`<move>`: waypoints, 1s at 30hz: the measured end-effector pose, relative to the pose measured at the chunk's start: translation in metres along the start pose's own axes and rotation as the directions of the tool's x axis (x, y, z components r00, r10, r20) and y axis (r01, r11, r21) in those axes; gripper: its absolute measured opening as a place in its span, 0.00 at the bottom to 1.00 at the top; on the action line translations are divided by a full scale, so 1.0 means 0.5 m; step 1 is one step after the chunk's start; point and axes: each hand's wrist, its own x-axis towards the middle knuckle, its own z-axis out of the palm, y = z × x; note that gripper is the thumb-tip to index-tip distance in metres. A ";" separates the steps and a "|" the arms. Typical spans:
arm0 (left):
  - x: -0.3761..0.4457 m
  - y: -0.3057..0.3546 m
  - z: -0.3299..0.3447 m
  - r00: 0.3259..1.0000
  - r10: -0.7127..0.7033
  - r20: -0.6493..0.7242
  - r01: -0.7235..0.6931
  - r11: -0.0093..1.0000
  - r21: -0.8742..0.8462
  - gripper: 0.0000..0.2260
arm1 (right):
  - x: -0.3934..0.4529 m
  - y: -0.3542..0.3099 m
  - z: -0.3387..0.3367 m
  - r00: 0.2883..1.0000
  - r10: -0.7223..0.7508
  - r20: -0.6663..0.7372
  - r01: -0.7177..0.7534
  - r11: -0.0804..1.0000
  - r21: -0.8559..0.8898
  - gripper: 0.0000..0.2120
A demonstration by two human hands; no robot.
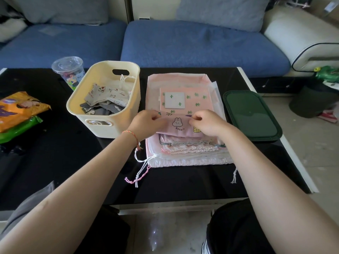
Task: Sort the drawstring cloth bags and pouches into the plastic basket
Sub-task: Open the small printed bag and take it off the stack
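On the black worktop [183, 180], both hands pinch the pink rabbit pouch [178, 125] atop a stack of bags [183, 153]: left hand [146, 121] at 9 o'clock, right hand [207, 123] at 3 o'clock, fingers clamped. At 10 o'clock sits the cream basket [108, 107].

You have a cream plastic basket with cut-out handles [128, 92] standing upright on the table, a jumble of grey and off-white printed cloth pouches [108, 99] lying inside it. Just right of it lies a flat stack of pink and white drawstring bags [185, 149], cords trailing off its near edge. On top sits a pink rabbit-print pouch [178, 125], with a pink cactus-print bag [196, 99] behind it.
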 end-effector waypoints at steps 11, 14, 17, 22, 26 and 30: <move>-0.016 0.001 0.065 0.867 0.493 0.071 -0.417 0.640 0.646 0.16 | 0.107 -0.035 0.032 0.978 -0.091 -0.190 0.028 0.950 -0.312 0.11; -0.008 -0.023 0.075 0.893 0.434 0.118 -0.391 0.620 0.680 0.18 | 0.127 -0.070 0.036 0.998 -0.042 0.041 0.053 0.951 -0.305 0.17; -0.006 -0.029 0.076 0.902 0.411 0.133 -0.387 0.633 0.671 0.19 | 0.143 -0.085 0.048 0.990 0.017 0.140 0.053 0.876 -0.479 0.20; -0.006 -0.035 0.076 0.907 0.395 0.144 -0.396 0.687 0.609 0.20 | 0.148 -0.096 0.057 0.993 0.052 0.103 0.012 0.842 -0.540 0.11; -0.017 -0.012 0.065 0.892 0.450 0.046 -0.404 0.748 0.527 0.21 | 0.127 -0.109 0.029 0.998 0.020 0.066 0.014 0.875 -0.484 0.11; -0.031 0.052 -0.004 0.722 0.645 -0.250 -0.480 0.727 0.490 0.14 | 0.086 -0.153 -0.057 0.994 -0.096 -0.048 0.071 0.922 -0.381 0.04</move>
